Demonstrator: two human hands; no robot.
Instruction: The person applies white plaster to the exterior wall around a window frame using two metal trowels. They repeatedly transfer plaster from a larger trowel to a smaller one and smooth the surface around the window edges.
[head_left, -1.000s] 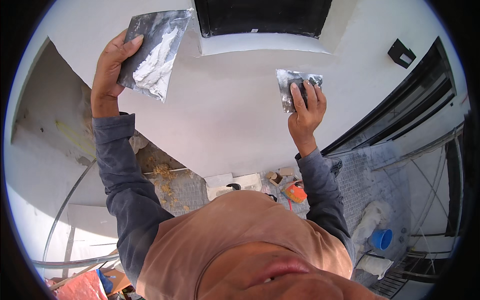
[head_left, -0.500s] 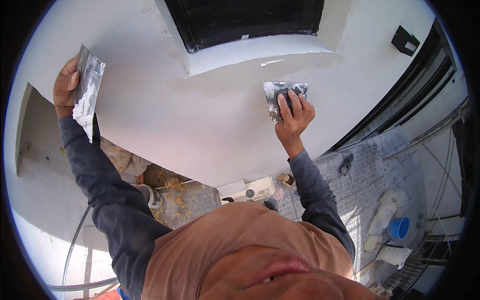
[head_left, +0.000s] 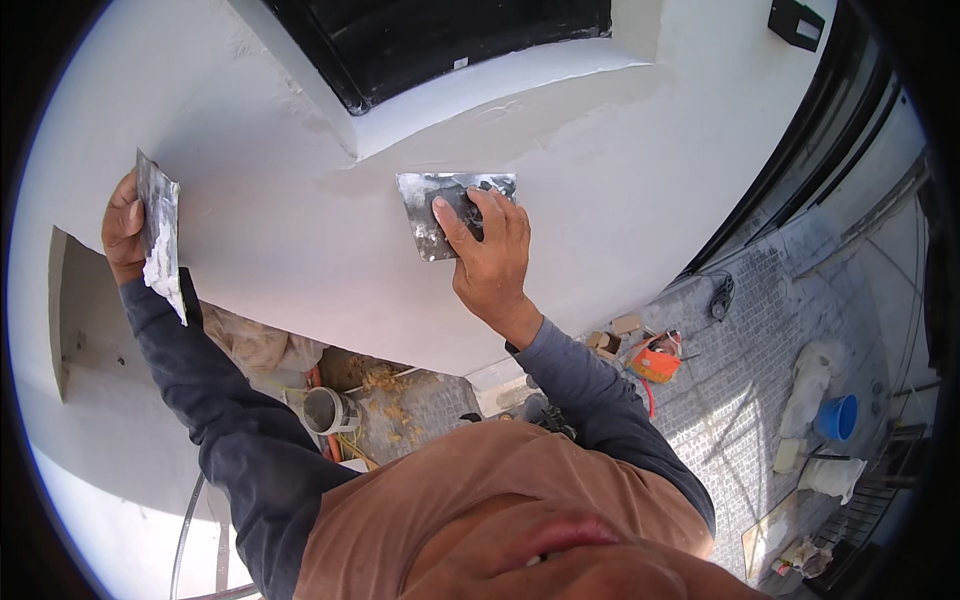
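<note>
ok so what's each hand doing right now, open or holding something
Left hand: closed on a flat plate with white paste on it.
Right hand: closed on a broad, paste-smeared blade.

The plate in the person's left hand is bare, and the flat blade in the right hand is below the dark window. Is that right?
Not quite: the plate in the left hand isn't bare; the head view shows white paste on it. The flat blade in the right hand is indeed below the dark window.
</note>
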